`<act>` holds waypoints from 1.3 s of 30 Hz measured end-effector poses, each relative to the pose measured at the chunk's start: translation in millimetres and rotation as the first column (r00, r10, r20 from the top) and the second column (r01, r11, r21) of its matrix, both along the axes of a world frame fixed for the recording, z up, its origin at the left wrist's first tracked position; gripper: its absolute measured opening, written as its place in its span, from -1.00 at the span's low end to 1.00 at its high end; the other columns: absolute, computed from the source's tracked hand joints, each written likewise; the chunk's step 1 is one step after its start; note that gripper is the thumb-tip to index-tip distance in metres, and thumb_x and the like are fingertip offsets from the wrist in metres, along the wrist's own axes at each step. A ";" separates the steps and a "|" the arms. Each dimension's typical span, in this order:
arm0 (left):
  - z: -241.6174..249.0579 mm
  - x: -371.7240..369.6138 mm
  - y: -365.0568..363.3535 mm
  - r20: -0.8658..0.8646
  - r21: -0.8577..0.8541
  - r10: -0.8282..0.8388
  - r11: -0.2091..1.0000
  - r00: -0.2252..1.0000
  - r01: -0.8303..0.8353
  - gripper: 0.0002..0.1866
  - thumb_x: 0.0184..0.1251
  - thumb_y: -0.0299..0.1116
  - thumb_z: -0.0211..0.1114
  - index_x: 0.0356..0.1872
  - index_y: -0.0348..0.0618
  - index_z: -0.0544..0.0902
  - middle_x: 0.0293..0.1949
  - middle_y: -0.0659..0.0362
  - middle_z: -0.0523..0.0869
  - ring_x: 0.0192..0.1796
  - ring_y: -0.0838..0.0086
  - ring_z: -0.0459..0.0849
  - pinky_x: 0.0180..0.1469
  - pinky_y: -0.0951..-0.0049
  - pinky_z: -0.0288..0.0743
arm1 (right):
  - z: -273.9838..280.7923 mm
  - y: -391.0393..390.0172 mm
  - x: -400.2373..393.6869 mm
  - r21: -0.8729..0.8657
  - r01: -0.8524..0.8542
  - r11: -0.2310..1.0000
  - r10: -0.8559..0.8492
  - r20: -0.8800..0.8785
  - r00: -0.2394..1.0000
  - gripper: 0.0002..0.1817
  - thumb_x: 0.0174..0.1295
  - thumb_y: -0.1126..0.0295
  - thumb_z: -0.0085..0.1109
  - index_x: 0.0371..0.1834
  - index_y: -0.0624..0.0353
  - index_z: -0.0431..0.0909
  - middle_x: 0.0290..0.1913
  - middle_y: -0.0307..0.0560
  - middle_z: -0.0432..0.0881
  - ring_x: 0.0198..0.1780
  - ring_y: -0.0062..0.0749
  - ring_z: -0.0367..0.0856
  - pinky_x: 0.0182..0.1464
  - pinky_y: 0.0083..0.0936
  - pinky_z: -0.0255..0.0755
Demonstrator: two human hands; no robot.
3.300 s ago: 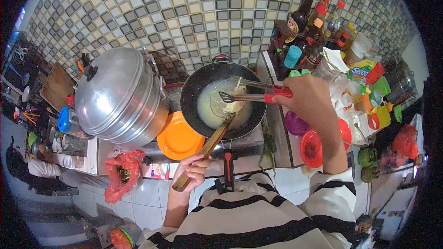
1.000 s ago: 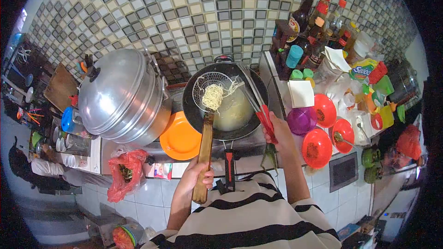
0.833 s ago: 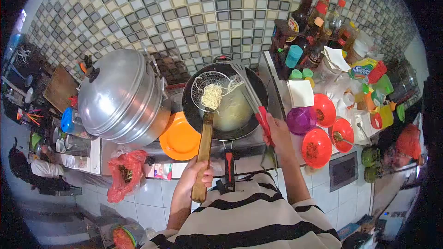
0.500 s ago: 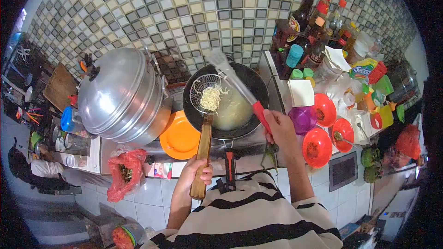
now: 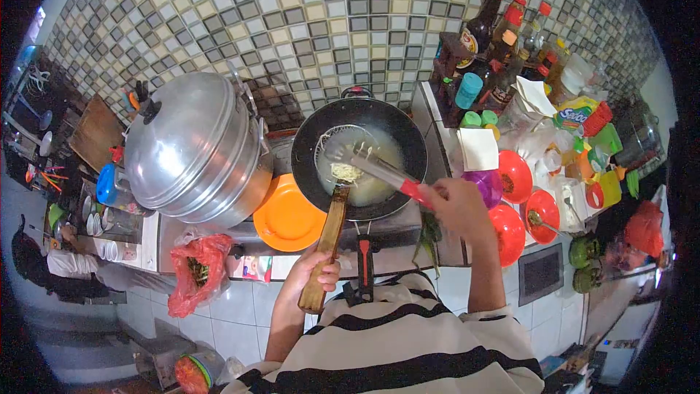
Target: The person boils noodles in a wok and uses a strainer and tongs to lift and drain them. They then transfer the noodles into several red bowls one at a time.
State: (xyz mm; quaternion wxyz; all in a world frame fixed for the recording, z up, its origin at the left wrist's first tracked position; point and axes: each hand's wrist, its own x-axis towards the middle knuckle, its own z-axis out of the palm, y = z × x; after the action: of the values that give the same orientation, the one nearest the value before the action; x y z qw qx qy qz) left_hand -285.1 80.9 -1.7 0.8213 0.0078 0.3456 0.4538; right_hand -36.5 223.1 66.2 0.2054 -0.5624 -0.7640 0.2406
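My left hand point(image 5: 312, 275) is wrapped round the wooden handle of a wire mesh strainer point(image 5: 337, 215). Its basket dips into cloudy liquid in a black wok point(image 5: 405, 128), with pale noodles point(image 5: 345, 172) lying in the mesh. In my right hand point(image 5: 453, 208) are tongs point(image 5: 390, 175) with a red grip and metal arms. Their tips reach over the strainer basket, close above the noodles. An orange plate point(image 5: 286, 219) sits beside the wok on the left.
A large aluminium steamer pot point(image 5: 193, 149) stands left of the wok. Red bowls point(image 5: 541, 211), a purple bowl point(image 5: 484, 184) and sauce bottles point(image 5: 481, 25) crowd the right counter. A red plastic bag point(image 5: 191, 270) lies at the front left. Further left, another person's sleeve point(image 5: 73, 263) shows.
The strainer basket has lowered into the liquid and shifted slightly right. The tongs have swung down from above the wok's back rim to the noodles, with my right hand moving slightly right.
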 end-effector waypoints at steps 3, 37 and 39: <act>1.9 -0.6 -0.2 -0.005 0.007 0.004 1.000 1.000 -0.004 -0.78 0.22 -0.27 0.09 -0.22 -0.18 0.40 -0.58 0.35 0.29 -0.68 0.73 0.25 -0.67 0.68 0.14 | 17.7 5.3 13.7 -0.333 0.112 0.936 -0.142 -0.068 0.988 -0.49 0.18 -0.01 -0.03 -0.54 0.32 0.51 -0.68 0.01 0.51 -0.68 -0.32 0.52 -0.57 -0.43 0.39; -21.7 16.5 23.0 -0.683 -0.054 -0.195 0.974 0.704 0.218 -0.80 0.18 -0.45 -0.10 -0.18 -0.06 0.15 -0.59 0.20 0.30 -0.66 0.52 0.34 -0.63 0.44 0.34 | -46.3 -0.9 56.1 -0.478 0.162 0.863 -0.381 -0.406 0.831 -0.53 0.25 0.05 -0.08 -0.58 0.26 0.45 -0.76 -0.20 0.40 -0.79 -0.58 0.36 -0.74 -0.61 0.24; -15.5 20.4 17.5 -0.643 -0.034 -0.218 0.966 0.734 0.257 -0.82 0.24 -0.38 -0.09 -0.17 -0.09 0.19 -0.60 0.23 0.35 -0.66 0.52 0.38 -0.63 0.47 0.38 | -46.4 1.0 55.5 -0.485 0.168 0.858 -0.395 -0.414 0.820 -0.55 0.26 0.07 -0.09 -0.55 0.25 0.45 -0.75 -0.20 0.41 -0.78 -0.57 0.37 -0.74 -0.61 0.24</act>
State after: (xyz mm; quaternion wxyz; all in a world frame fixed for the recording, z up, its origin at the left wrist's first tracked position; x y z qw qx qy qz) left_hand -264.7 98.4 -17.3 0.7041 0.2298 0.5881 0.3249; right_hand 19.0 224.1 19.9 0.3018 -0.6206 -0.5181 0.5053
